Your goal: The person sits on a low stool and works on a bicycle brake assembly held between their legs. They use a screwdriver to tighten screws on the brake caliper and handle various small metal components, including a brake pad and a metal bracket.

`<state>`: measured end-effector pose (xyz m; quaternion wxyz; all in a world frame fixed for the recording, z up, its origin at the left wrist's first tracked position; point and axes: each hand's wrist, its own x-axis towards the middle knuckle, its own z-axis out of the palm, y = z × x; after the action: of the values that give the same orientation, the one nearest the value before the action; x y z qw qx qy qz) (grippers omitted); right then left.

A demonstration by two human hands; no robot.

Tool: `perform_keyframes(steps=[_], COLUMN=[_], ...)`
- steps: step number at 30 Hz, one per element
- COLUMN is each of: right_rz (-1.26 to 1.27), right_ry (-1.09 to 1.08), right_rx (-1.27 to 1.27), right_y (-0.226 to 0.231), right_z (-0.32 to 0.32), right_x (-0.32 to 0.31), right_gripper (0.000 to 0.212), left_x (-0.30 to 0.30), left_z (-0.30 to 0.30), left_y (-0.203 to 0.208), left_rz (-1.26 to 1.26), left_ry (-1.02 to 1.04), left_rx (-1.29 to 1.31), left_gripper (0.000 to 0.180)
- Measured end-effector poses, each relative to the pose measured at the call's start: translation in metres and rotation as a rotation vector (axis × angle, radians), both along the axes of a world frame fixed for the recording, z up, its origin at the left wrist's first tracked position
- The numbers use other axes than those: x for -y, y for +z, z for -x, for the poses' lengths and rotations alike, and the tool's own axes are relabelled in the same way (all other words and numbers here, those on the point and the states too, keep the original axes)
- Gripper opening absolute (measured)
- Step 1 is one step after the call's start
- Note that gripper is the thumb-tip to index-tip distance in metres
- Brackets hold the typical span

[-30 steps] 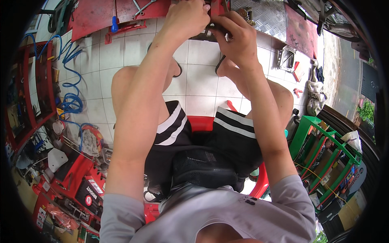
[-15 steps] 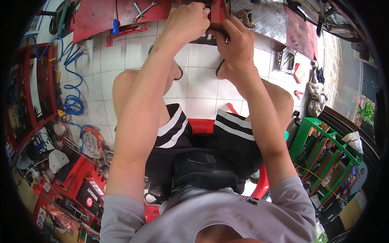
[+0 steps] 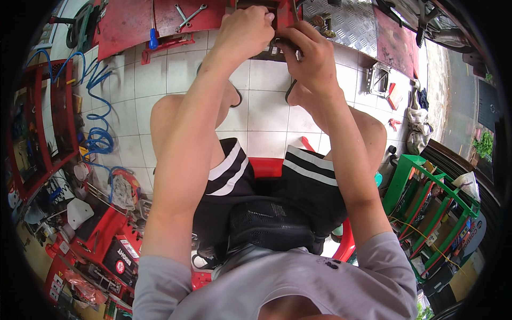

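Both arms reach forward to a red metal bench (image 3: 125, 26) at the top of the head view. My left hand (image 3: 249, 33) is closed, its fingers curled at the bench's near edge beside a red upright piece (image 3: 286, 17). Close by on the right, my right hand (image 3: 313, 53) bends its fingers and thumb into a pinch at a small part on that edge. The hands hide what lies between the fingertips. On the bench to the left lie two crossed wrenches (image 3: 186, 17) and a screwdriver with a blue handle (image 3: 153, 40).
A patterned metal plate (image 3: 354, 26) continues the bench to the right. Tiled floor (image 3: 266, 112) lies beneath my legs. A coiled blue hose (image 3: 98, 138) and a red toolbox (image 3: 98, 229) are at left; a green rack (image 3: 400, 186) stands at right.
My right hand's fingers have shifted slightly at the bench edge. My left hand stays nearly in place, and the whole view has moved a little.
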<state>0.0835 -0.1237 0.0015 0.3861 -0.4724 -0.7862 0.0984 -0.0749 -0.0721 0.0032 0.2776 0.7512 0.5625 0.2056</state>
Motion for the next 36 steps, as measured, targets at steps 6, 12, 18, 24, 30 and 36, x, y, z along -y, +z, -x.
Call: perform_keyframes(steps=[6, 12, 18, 24, 30, 36], right_rz=[0.033, -0.009, 0.069, -0.037, -0.023, 0.036], right_ry=[-0.091, -0.042, -0.047, -0.016, -0.091, -0.128], right_rx=[0.009, -0.010, -0.024, -0.018, -0.018, 0.049], right_y=[-0.002, -0.003, 0.005, -0.006, -0.008, -0.006], right_z=[0.002, 0.002, 0.006, 0.000, 0.005, 0.011], right_x=[0.005, 0.001, 0.006, 0.000, 0.004, 0.008], right_gripper=[0.017, 0.014, 0.016, 0.018, 0.014, 0.016], left_x=[-0.001, 0.000, 0.001, 0.001, 0.003, -0.001], left_z=[0.002, -0.001, -0.001, -0.004, -0.002, 0.001], left_y=[-0.001, 0.003, 0.000, -0.003, 0.008, 0.003], left_rz=[0.021, 0.042, 0.015, -0.019, 0.009, 0.077], left_ry=[0.018, 0.006, 0.032, 0.033, 0.076, 0.010], left_rx=[0.015, -0.002, -0.007, -0.031, 0.014, -0.004], left_gripper=[0.029, 0.029, 0.032, 0.032, 0.027, 0.030])
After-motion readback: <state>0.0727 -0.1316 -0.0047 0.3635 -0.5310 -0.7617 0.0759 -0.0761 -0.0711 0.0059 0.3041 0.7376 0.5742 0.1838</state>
